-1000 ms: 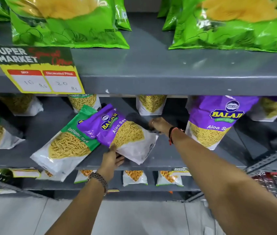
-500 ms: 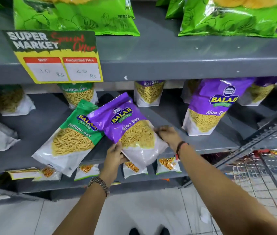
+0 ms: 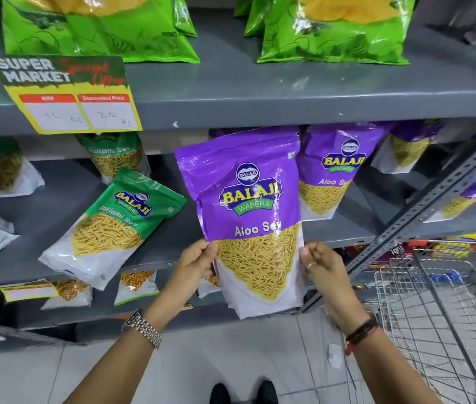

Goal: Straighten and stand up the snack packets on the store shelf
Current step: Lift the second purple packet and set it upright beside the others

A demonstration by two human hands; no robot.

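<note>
The green Ratlami Sev packet point(image 3: 111, 225) lies slumped on the shelf point(image 3: 41, 211). Your left hand point(image 3: 194, 262) and right hand point(image 3: 319, 265) each have a pinching grip on the purple Aloo Sev packet point(image 3: 245, 217), upright off the shelf front. Set its base flat, square beside the standing purple packet point(image 3: 334, 173).

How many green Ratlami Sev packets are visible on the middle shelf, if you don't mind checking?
2: one Ratlami Sev packet leaning left of the held Aloo Sev packet, another upright behind it. Darker packets farther left may be more; labels are unreadable.
</note>
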